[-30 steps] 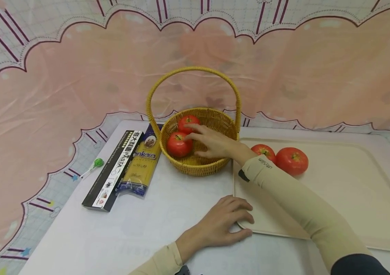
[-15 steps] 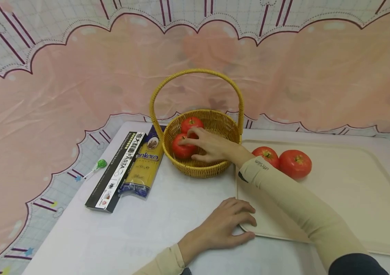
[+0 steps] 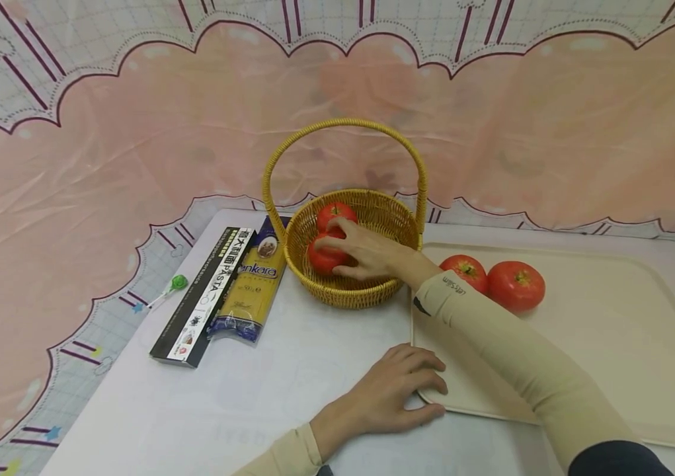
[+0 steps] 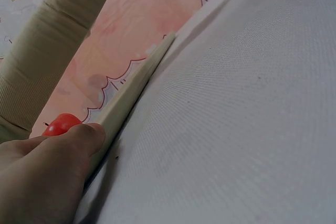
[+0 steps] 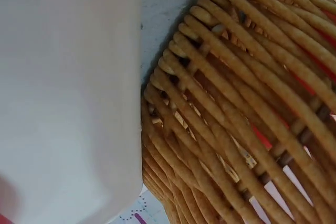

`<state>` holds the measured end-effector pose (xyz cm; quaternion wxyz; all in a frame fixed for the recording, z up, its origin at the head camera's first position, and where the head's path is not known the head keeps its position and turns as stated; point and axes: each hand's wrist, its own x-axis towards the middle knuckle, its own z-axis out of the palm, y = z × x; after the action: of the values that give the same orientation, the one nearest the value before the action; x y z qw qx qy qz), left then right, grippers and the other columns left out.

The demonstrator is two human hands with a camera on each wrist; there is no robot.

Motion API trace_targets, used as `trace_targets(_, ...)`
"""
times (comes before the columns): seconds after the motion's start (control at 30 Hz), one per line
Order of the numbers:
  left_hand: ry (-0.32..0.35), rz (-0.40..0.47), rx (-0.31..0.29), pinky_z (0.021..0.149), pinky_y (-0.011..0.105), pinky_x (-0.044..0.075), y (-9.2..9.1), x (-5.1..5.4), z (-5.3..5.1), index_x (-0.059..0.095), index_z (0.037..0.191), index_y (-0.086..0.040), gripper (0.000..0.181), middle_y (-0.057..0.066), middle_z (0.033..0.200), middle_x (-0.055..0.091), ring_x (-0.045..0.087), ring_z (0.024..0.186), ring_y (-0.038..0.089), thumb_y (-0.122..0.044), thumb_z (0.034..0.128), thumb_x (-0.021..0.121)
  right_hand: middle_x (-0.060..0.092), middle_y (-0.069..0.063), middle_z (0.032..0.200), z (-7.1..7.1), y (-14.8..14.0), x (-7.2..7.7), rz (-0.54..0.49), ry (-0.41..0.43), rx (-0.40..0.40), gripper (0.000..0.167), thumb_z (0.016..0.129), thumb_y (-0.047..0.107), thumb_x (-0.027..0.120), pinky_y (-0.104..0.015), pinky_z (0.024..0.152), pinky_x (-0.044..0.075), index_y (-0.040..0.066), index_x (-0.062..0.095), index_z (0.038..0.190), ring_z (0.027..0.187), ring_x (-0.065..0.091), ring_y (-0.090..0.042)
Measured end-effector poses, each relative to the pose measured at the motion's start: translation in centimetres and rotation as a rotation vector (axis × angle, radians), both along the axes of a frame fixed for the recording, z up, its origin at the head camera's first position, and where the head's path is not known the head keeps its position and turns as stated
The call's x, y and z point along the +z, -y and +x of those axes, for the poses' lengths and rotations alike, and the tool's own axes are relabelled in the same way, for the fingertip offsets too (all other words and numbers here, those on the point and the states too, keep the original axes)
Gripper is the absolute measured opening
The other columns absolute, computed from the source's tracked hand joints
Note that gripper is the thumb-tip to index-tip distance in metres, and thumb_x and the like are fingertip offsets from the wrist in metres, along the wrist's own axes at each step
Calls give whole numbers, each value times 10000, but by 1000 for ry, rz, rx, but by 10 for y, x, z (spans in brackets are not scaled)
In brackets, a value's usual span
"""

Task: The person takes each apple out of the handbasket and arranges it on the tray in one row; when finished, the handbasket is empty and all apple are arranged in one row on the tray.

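In the head view, my right hand reaches into a yellow woven basket with a tall handle. Its fingers and thumb grip the front red apple, which the fingers partly cover. A second red apple lies behind it in the basket. My left hand rests over the near left corner of a cream tray, its thumb along the front edge. The left wrist view shows that thumb against the tray's rim. From the right wrist, only the basket's woven side and part of the tray show.
Two more red apples sit on the tray, one partly behind my right sleeve. Left of the basket lie a yellow pasta packet, a black and white pasta box and a green lollipop. A patterned cloth hangs behind.
The right hand's fingers have come down around the front apple, which has shifted slightly right within the basket. My left hand keeps its place at the tray corner. The whole head view shifted slightly.
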<state>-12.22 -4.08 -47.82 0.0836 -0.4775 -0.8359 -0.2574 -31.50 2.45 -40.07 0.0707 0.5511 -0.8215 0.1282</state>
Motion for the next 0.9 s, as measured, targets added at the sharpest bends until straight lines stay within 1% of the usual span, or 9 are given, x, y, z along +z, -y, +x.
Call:
trace_targets(0.07,-1,-2,1,1109,280,316,0,0,0,620,1031,-268,203,-79,1241,538,438,1228,69,-423,904,585,332,-177,1351,0,-1,0,-2,8,-10,504,897,379,601,-422,974,476,269,453,1366,1123,511,-288)
trace_targets(0.2,-6,-9,2,1111,282,315,0,0,0,620,1033,-270,203,-80,1242,538,438,1231,68,-424,906,582,300,-189,1368,-1,-2,-1,6,25,-22,537,881,390,612,-440,997,460,301,444,1383,1201,452,-305)
trace_targets(0.27,-5,-8,2,1111,284,316,0,0,0,621,1033,-270,201,-79,1241,538,438,1230,70,-421,906,583,291,-187,1381,-1,-3,-2,10,36,-29,554,872,394,620,-449,990,463,314,429,1387,1228,417,-308)
trace_targets(0.4,-9,-9,3,1107,284,321,1,1,0,619,1033,-274,199,-82,1241,537,439,1227,70,-421,904,586,310,-175,1384,-3,-2,-2,11,51,-27,580,863,393,637,-469,979,461,317,406,1390,1230,377,-327)
trace_targets(0.57,-30,-16,1,1104,282,323,0,0,-1,620,1032,-276,203,-82,1239,537,439,1226,69,-430,906,578,349,-147,1372,-2,-4,-1,4,64,-40,593,848,391,662,-480,989,452,305,416,1381,1208,394,-321)
trace_targets(0.73,-20,-7,-8,1107,286,319,-1,-1,-1,620,1030,-272,202,-80,1241,536,434,1234,69,-427,909,575,355,-123,1353,-1,-6,-1,-5,95,-66,599,829,381,691,-467,1008,441,313,431,1365,1199,423,-298)
trace_targets(0.9,-17,1,-3,1111,294,320,0,-2,-1,620,1031,-270,205,-76,1245,538,439,1232,77,-429,911,571,371,-123,1321,-1,-5,-2,-30,117,-54,593,816,374,704,-445,1010,441,288,453,1346,1176,449,-280)
